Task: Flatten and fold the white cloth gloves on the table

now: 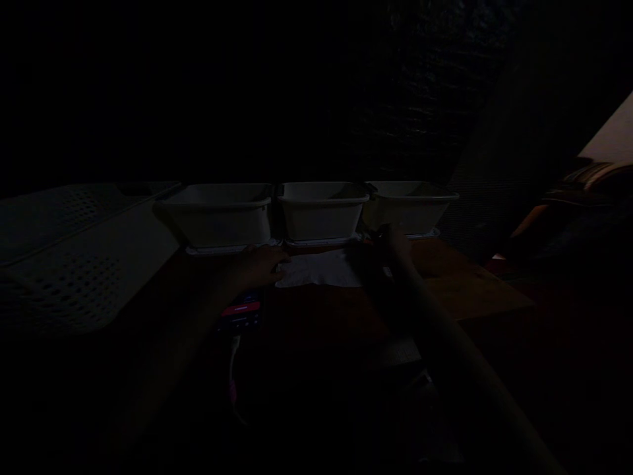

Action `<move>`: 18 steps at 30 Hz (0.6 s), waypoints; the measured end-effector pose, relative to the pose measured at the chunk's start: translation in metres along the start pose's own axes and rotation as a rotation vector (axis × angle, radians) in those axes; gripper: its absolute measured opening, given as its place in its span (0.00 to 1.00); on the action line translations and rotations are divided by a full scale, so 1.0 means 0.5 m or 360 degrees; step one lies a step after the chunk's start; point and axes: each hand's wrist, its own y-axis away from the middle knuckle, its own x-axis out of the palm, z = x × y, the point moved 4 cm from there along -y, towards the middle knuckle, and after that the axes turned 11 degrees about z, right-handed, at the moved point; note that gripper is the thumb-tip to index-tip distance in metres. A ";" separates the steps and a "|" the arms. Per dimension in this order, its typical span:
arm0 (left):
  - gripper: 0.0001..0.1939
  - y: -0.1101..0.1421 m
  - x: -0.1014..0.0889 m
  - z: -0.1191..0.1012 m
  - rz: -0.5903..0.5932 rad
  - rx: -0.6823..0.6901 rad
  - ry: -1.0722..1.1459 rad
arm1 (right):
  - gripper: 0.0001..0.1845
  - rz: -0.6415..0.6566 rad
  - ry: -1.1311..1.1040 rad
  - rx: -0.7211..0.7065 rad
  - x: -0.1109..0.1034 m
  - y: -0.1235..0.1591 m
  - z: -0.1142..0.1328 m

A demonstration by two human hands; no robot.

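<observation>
The scene is very dark. A pale, flat piece of cloth or paper (pixel 319 269) lies on the wooden table (pixel 475 284). My left hand (pixel 262 262) rests at its left edge, fingers apart and touching it. Beyond its right end is my right hand (pixel 395 245), raised a little over the table with its fingers curled closed. Whatever may be between those fingers is lost in the dark. Just behind both hands stand three light-coloured bins in a row: a left bin (pixel 225 221), a middle bin (pixel 321 218) and a right bin (pixel 410 210).
A large white perforated basket (pixel 93 277) stands at the left. Under my left forearm lies a lit phone (pixel 242 310) with a white cable (pixel 232 363) running toward me. Dim, unclear objects (pixel 420 382) sit near my right forearm.
</observation>
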 end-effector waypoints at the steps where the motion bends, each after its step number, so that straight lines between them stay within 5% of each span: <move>1: 0.19 -0.001 0.000 0.002 -0.0007 0.0019 0.0013 | 0.27 -0.0008 -0.0057 -0.0004 0.001 0.003 0.002; 8: 0.16 -0.009 0.001 0.014 -0.0079 0.0110 0.0088 | 0.21 0.0041 -0.0081 -0.0175 0.009 0.015 0.027; 13: 0.15 -0.021 -0.002 0.015 -0.0238 0.0195 0.0148 | 0.15 0.0188 0.0011 -0.0651 0.010 0.051 0.073; 18: 0.15 -0.028 0.005 0.019 -0.0191 0.0285 0.0287 | 0.18 0.0389 0.0025 -0.1192 0.063 0.148 0.155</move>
